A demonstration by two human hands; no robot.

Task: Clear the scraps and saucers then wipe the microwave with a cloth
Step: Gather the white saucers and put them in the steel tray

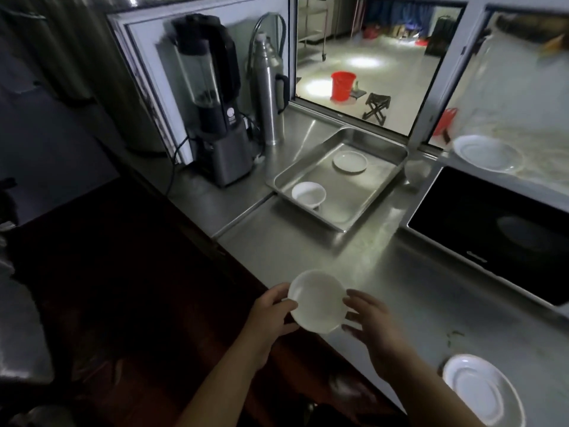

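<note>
Head view: a white saucer (317, 300) is held over the desk (415, 291) edge by the left hand (271, 312), fingers closed on its rim; the right hand (374, 325) is spread open just beside its other side, contact uncertain. The metal tray (381, 186) holds a small plate (350, 161) and a cup (308, 194). Another saucer (482, 389) lies on the desk near the right forearm.

Black blender (209, 97) beside steel flask (267, 90) on the counter (400, 272); red bucket (342, 85) beyond the window.

Steel counter (308, 248): tray (397, 155), blender (215, 118), flask (266, 90), microwave (492, 229), saucer (483, 389).
</note>
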